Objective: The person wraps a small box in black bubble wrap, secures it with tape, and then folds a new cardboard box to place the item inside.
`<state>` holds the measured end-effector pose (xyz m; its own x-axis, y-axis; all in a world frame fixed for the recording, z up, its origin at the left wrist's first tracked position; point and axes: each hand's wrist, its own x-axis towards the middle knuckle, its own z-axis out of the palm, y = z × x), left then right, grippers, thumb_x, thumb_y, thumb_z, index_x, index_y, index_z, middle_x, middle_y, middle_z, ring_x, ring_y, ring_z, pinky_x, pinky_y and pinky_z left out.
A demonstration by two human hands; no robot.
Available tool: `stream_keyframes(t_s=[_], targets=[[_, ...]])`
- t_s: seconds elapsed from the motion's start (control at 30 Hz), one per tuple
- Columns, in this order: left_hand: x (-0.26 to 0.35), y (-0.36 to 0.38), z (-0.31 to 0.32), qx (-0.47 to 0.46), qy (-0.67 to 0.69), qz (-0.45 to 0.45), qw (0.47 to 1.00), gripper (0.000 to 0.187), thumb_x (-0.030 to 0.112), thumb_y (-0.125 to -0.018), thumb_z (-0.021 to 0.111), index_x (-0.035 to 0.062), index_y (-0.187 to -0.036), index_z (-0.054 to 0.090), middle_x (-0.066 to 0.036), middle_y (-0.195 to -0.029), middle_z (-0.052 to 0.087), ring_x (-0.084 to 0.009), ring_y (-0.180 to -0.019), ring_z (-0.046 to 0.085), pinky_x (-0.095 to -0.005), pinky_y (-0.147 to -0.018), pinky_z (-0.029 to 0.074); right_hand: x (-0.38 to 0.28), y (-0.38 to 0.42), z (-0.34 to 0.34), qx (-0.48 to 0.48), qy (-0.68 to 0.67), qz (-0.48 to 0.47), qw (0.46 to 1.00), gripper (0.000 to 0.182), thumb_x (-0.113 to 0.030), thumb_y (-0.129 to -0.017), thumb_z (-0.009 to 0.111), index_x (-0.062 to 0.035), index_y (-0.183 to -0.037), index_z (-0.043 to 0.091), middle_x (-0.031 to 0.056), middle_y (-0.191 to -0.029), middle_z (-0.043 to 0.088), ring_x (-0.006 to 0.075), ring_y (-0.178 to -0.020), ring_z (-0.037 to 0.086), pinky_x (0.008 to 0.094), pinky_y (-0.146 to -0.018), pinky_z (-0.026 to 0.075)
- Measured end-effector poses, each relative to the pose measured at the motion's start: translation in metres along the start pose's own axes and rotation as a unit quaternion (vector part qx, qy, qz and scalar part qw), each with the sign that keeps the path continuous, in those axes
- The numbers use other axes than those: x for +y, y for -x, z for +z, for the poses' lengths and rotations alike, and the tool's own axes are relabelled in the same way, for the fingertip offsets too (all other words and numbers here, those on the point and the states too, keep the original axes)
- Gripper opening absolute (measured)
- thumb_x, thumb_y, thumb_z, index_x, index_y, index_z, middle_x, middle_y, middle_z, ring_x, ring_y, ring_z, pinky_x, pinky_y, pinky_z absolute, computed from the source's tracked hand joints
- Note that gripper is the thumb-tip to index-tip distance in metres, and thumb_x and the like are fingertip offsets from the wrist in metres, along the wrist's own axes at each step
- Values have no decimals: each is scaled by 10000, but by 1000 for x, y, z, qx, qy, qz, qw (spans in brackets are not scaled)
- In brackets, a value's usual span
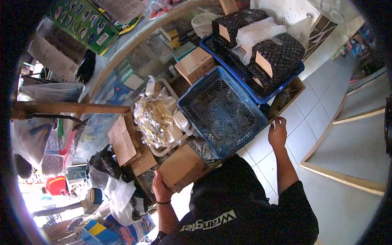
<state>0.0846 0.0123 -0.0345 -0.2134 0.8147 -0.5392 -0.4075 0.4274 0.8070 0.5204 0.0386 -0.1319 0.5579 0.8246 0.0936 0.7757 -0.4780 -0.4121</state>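
My left hand (161, 191) grips the lower left side of a small brown cardboard box (179, 165). My right hand (278, 131) is beside the right corner of an empty blue plastic basket (222, 110), its fingers loosely bent and slightly apart, with nothing visible in them. Left of the basket, a white tray (165, 152) holds several clear plastic packets (155, 116) with gold and white contents. Behind it sits a brown carton with handwriting (195, 65).
A darker blue basket (261, 98) at the back holds black-wrapped parcels (279, 57) and bubble wrap (259, 32). Flattened cardboard (122, 141) and plastic wrap (120, 196) are at left. A wooden bar (73, 108) juts in. Wood-framed panels (347, 143) stand at right.
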Motion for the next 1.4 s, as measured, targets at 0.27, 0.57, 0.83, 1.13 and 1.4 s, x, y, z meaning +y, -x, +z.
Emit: stream_keyframes(t_s=[0.27,0.57,0.83,1.13,1.4], targets=[[5,5,-1,2,-108,29,994,349,310,-951,420,4,-952,588,-45,-905,587,-134,-789,544,-259,-687,422,-31,10,-50,35,-159,-84,983,109,-104,-845,554,-61,-928,611,112,-881,570,247,-754,564,346,-661,462],[27,27,-21,-242,-269,210,908,212,191,-877,508,3,-923,596,-130,-945,575,-276,-900,524,-371,-800,386,-156,76,-38,-345,-454,-108,814,241,-243,-921,495,-53,-990,627,73,-937,613,164,-827,566,292,-724,434],[33,34,-37,-393,-412,395,722,405,90,-696,552,65,-1098,601,-152,-1219,509,-371,-1187,385,-503,-1024,221,-214,75,-36,-565,-450,-87,686,431,-325,-871,543,15,-1135,535,81,-1024,608,177,-926,559,325,-851,421],[25,33,-77,-391,-384,320,773,446,225,-748,615,32,-1144,546,-156,-1223,499,-347,-1153,439,-401,-1005,308,-238,108,-30,-542,-494,-135,666,353,-140,-796,655,-12,-1113,571,84,-1043,605,163,-957,556,297,-821,441],[10,13,-94,-305,149,32,940,503,267,-847,589,-16,-1234,436,-120,-1141,560,-222,-1044,556,-341,-880,451,-253,124,-50,-461,-369,-358,723,232,-25,-791,630,-23,-1022,609,34,-948,612,112,-860,559,271,-750,438]])
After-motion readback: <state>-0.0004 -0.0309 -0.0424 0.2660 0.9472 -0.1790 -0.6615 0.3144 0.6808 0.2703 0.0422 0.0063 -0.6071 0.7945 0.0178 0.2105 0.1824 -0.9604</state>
